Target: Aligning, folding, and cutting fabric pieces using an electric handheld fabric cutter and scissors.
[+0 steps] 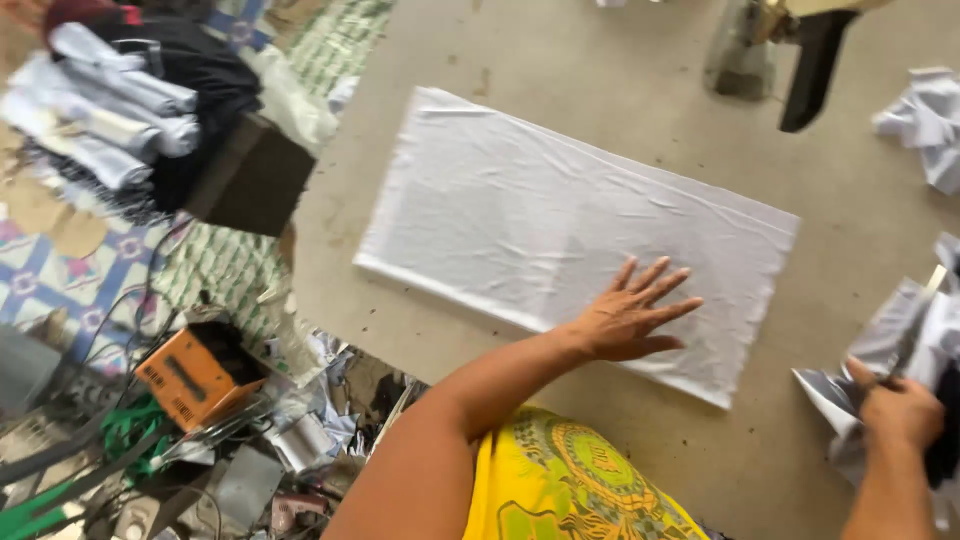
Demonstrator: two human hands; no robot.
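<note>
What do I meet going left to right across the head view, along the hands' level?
Orange metal box on the floor → left hand, flat on the white rectangular cloth → right hand, gripping crumpled white fabric.

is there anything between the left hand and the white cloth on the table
Nothing visible: the left hand lies flat, fingers spread, directly on the white cloth. The right hand grips separate crumpled fabric off to the side.
</note>
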